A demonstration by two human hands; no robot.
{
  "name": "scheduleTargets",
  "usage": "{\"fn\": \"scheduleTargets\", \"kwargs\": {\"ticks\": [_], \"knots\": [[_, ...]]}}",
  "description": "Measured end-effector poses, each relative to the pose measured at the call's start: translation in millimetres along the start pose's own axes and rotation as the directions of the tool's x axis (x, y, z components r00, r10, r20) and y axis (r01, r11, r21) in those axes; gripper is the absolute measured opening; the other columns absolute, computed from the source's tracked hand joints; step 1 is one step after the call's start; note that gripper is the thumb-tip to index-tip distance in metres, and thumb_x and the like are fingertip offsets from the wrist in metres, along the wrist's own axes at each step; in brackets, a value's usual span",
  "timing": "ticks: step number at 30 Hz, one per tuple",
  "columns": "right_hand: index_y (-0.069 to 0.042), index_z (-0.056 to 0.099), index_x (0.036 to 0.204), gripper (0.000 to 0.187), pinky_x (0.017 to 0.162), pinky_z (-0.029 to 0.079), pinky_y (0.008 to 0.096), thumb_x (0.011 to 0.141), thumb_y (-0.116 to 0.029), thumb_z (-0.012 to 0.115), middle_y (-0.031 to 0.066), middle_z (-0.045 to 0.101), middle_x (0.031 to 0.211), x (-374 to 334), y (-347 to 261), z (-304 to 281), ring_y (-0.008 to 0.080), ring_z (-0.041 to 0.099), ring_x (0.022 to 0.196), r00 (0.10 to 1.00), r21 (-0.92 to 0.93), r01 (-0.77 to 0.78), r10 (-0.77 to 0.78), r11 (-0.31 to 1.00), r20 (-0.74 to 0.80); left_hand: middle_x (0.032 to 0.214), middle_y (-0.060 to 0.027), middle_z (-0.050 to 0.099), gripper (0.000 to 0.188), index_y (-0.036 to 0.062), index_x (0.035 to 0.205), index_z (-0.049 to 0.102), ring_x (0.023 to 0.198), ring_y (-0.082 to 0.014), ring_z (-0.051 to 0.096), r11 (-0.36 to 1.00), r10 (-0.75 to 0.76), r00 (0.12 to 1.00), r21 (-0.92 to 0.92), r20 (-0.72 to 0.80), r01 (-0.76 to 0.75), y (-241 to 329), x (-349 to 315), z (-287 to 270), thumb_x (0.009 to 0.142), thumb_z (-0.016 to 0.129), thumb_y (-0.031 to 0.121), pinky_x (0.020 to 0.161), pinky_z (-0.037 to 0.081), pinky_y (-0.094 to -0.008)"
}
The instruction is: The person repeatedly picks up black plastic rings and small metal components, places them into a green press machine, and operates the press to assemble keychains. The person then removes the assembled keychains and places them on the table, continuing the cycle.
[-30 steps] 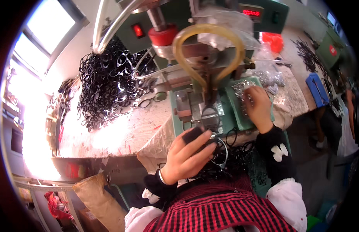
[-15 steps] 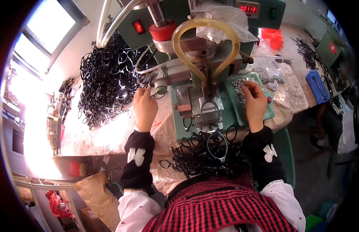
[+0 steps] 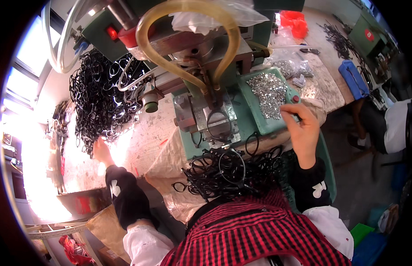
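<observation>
My left hand (image 3: 101, 150) reaches far left to the lower edge of a big heap of black spectacle frames (image 3: 101, 95) on the bench; glare hides whether its fingers hold one. My right hand (image 3: 302, 126) hovers at the near edge of a green tray (image 3: 254, 119) filled with small silvery metal parts (image 3: 269, 92), fingertips pinched together over them. Between my hands stands a green press machine (image 3: 206, 111) with a black frame seated in its fixture (image 3: 218, 125). A second pile of black frames (image 3: 228, 170) lies on my lap.
A yellowish hose (image 3: 183, 40) loops over the machine head, beside a red knob (image 3: 126, 37). Clear bags of metal parts (image 3: 292, 68) and a blue box (image 3: 353, 80) lie at the right. Another person (image 3: 392, 124) sits at the far right. Strong window glare at the left.
My left hand left the machine and moved out leftward to the big heap of frames. My right hand stayed at the parts tray, shifting slightly toward its near edge.
</observation>
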State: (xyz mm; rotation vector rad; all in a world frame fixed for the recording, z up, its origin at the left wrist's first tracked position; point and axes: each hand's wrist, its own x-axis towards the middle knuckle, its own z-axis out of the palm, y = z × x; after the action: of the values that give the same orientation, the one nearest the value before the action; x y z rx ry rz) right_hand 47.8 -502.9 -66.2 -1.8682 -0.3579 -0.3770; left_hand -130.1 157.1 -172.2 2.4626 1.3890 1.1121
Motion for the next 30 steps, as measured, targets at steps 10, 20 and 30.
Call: {"fn": "scheduleTargets", "kwargs": {"ticks": [10,20,30], "knots": [[0.002,0.063,0.12,0.039,0.081,0.052,0.028,0.083,0.0,0.075,0.0075,0.074,0.094,27,-54,96,0.0136,0.07,0.089,0.994,0.437,-0.034,-0.014,0.899,0.106,0.079,-0.0163,0.065,0.026,-0.0008,0.083,0.066,0.065,-0.0321,0.059,0.855,0.464,0.882,-0.303,0.084,-0.421,169,-90,-3,0.096,0.061,0.021,0.063,0.045,-0.0421],[0.003,0.056,0.132,0.045,0.087,0.051,0.0258,0.088,0.004,0.067,0.0097,0.071,0.117,16,-84,96,0.0123,0.067,0.099,0.954,0.666,-0.278,0.122,0.692,0.272,0.057,-0.0046,0.05,0.025,0.0088,0.104,0.051,0.045,-0.0149,0.046,0.027,0.479,0.702,-0.808,0.527,0.589,320,-175,-205,0.103,0.042,0.032,0.044,0.036,-0.0266],[-0.007,0.073,0.095,0.021,0.103,0.046,0.0487,0.076,-0.013,0.078,0.0209,0.066,0.119,33,48,35,0.0419,0.058,0.122,0.95,-0.579,0.311,-0.268,0.754,0.161,0.08,-0.03,0.069,0.024,0.0062,0.101,0.047,0.047,-0.0281,0.064,0.324,0.623,-0.141,-0.089,0.769,0.942,375,-212,-185,0.109,0.036,0.026,0.037,0.045,-0.0281]]}}
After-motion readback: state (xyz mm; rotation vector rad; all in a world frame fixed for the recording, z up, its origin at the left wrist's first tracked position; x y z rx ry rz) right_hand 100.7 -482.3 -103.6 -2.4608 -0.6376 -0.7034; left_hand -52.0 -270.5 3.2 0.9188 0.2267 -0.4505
